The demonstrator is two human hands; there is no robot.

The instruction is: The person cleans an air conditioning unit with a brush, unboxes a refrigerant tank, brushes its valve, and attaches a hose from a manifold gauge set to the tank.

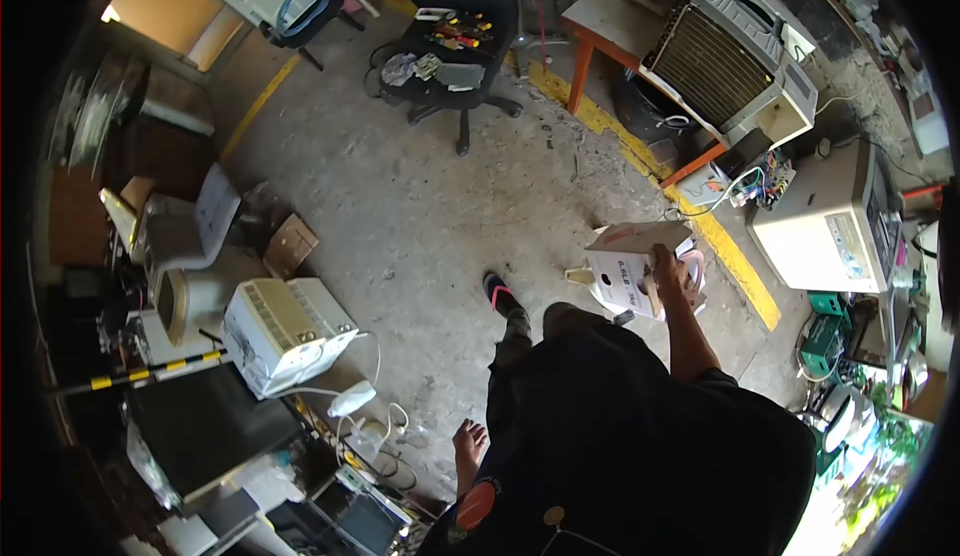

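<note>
My right hand (675,278) is closed on the upper edge of a white cardboard box (625,278) printed with "6.6LB". The box's top flaps (645,237) stand up, and what lies inside is mostly hidden. Beside the box, on its left, a pale spout-like piece (578,276) sticks out; I cannot make out what it belongs to. My left hand (470,442) hangs low by my side, its fingers loosely bent and apart, with nothing in them. A sandalled foot (497,294) shows on the concrete floor.
An office chair (455,51) bears tools and small parts. On the right, a window air conditioner (720,61) rests on an orange-legged table (583,76), near a white appliance (825,221). Another air conditioner (285,331), with a trailing cord, and a dark flat panel (205,426) stand left.
</note>
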